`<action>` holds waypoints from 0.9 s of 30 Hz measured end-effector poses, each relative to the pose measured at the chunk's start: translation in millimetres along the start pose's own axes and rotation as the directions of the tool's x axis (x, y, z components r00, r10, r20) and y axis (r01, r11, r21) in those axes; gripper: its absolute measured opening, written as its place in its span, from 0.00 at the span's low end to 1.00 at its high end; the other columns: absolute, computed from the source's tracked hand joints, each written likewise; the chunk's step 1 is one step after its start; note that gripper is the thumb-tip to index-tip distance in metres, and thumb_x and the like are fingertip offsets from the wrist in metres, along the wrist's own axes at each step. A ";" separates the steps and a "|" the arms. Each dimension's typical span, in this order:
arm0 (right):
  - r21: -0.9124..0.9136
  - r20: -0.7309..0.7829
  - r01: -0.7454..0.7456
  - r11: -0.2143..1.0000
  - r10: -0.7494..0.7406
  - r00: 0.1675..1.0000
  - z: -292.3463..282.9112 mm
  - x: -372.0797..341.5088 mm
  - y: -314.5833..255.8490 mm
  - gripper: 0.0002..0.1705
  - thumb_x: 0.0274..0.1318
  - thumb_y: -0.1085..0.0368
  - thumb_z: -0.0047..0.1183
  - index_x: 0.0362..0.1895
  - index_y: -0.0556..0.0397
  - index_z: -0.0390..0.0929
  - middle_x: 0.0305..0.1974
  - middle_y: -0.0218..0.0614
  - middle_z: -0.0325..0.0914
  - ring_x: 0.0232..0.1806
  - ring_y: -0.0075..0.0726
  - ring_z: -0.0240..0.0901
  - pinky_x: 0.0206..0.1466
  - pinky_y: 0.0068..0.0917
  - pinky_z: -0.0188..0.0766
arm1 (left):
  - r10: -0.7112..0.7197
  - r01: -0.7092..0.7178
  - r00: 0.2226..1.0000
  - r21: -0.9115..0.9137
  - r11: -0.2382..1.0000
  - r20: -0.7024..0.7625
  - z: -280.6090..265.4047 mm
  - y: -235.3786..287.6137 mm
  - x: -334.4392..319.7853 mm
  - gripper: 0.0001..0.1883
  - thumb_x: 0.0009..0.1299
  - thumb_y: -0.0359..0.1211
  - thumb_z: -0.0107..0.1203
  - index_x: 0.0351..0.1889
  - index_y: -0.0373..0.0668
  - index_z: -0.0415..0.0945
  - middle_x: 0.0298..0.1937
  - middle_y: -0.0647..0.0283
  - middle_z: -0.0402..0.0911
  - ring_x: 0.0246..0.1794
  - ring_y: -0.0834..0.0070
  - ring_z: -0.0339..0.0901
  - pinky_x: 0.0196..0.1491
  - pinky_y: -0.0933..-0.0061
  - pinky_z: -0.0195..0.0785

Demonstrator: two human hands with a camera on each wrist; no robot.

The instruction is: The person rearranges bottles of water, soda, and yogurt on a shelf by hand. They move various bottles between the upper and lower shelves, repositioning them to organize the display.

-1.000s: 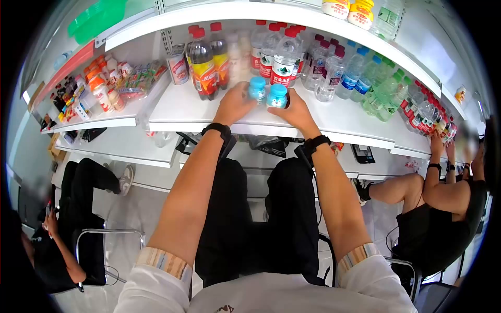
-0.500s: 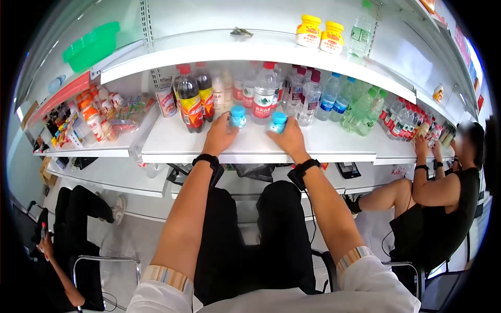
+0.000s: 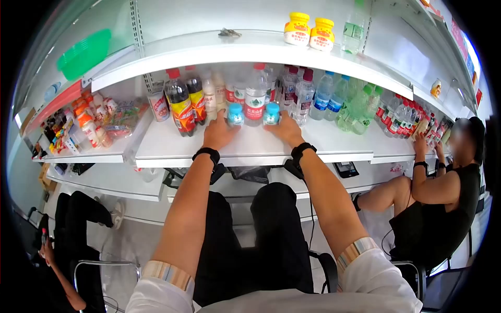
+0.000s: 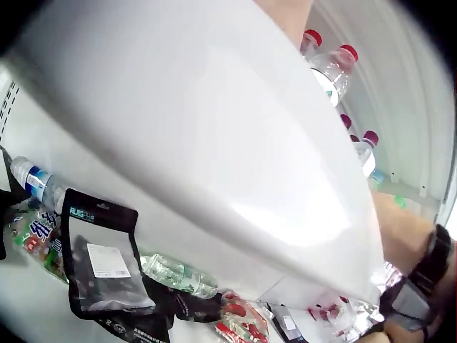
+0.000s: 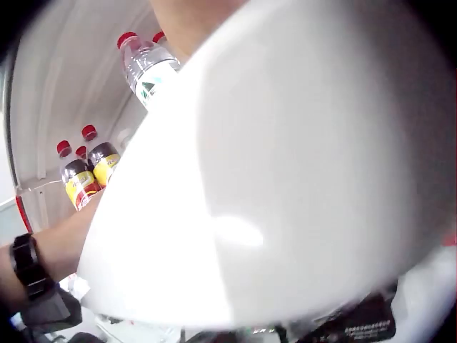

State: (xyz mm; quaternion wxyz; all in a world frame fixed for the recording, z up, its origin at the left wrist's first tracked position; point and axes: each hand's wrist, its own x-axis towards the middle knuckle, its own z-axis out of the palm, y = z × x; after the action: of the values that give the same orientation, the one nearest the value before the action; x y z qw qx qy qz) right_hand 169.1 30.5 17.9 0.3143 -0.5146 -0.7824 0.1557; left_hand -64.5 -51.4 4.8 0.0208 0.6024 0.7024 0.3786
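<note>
Two small blue-capped jars stand upright, side by side with a gap, on the white shelf (image 3: 182, 146). My left hand (image 3: 219, 133) holds the left jar (image 3: 235, 115) from its left, thumb low at the front. From the right, my right hand (image 3: 286, 130) holds the right jar (image 3: 271, 114), thumb at its lower front. A red-capped water bottle (image 3: 255, 99) stands just behind the gap between them. In both wrist views the shelf's white edge covers most of the scene, hiding the jars and my fingers.
Cola bottles (image 3: 180, 104) stand left of my left hand; purple-capped bottles (image 3: 303, 99), blue-capped bottles (image 3: 322, 96) and green bottles (image 3: 360, 112) line the right. An upper shelf (image 3: 250, 55) overhangs, bearing two yellow jars (image 3: 297, 31). Another person (image 3: 443, 182) sits at far right.
The two jars have gone from nearly together to spaced apart, and now stand farther back, near the bottles. The right jar, tilted half a second ago, is upright. The head view has tipped upward.
</note>
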 end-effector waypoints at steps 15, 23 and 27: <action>0.062 -0.140 0.032 0.998 -0.023 0.990 13.9 0.3 8.0 0.34 0.51 0.48 0.60 0.59 0.51 0.70 0.48 0.50 0.81 0.52 0.56 0.76 0.54 0.46 0.72 | 0.060 -0.059 0.997 0.038 0.998 -0.037 2.2 -5.7 3.1 0.28 0.67 0.48 0.58 0.60 0.44 0.70 0.52 0.58 0.81 0.54 0.56 0.76 0.55 0.56 0.70; -0.062 -0.157 0.128 0.990 -0.136 0.978 19.4 4.7 16.2 0.36 0.53 0.48 0.60 0.63 0.51 0.69 0.52 0.47 0.79 0.53 0.53 0.76 0.55 0.42 0.72 | 0.035 -0.038 0.999 0.252 0.967 0.017 0.6 3.1 2.6 0.21 0.69 0.47 0.55 0.49 0.39 0.76 0.49 0.53 0.78 0.51 0.53 0.75 0.53 0.56 0.71; -0.018 -0.069 0.072 0.997 -0.073 0.995 12.6 4.7 11.3 0.38 0.52 0.49 0.61 0.66 0.48 0.68 0.53 0.48 0.78 0.54 0.50 0.76 0.55 0.41 0.72 | 0.075 -0.071 0.997 0.347 0.935 0.001 5.1 1.2 1.9 0.22 0.68 0.47 0.56 0.51 0.40 0.76 0.49 0.52 0.77 0.52 0.53 0.75 0.53 0.57 0.71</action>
State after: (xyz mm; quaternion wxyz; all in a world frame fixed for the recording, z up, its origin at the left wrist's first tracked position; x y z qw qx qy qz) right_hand 167.7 40.6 3.5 0.3426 -0.4934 -0.7904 0.1203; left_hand -61.6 -47.2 2.6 -0.1039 0.6201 0.7353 0.2531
